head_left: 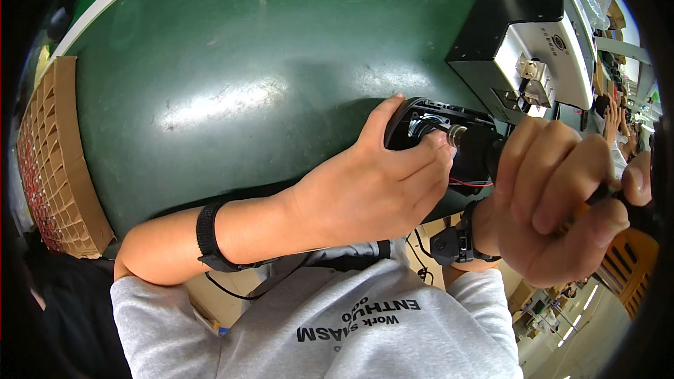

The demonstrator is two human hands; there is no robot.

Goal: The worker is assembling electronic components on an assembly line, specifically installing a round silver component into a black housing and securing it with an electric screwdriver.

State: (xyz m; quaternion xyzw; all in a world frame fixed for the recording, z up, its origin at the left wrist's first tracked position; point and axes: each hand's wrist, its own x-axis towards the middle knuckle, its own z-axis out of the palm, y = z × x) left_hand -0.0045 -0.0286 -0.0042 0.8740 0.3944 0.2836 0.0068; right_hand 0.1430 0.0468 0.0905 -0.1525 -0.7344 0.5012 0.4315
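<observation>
My left hand (375, 186) is closed around a black plastic housing (400, 133) on the green table, thumb along its left edge and fingers over its near side. Inside the housing sits a round part with a shiny ring, partly hidden by my fingers. A thin red wire (472, 184) shows at the near right of the housing. My right hand (554, 203) is wrapped around a black electric screwdriver (481, 151) lying almost sideways. Its metal nose and bit point left into the housing, close to my left fingertips. The bit's very tip and any screw cannot be made out.
A black and silver screw feeder (516, 42) with a metal outlet stands beyond my right hand. At the table's (210, 42) left end is a divided cardboard box (56, 154) holding small parts with red wires. An orange chair (628, 260) and another person's hand (612, 119) show at right.
</observation>
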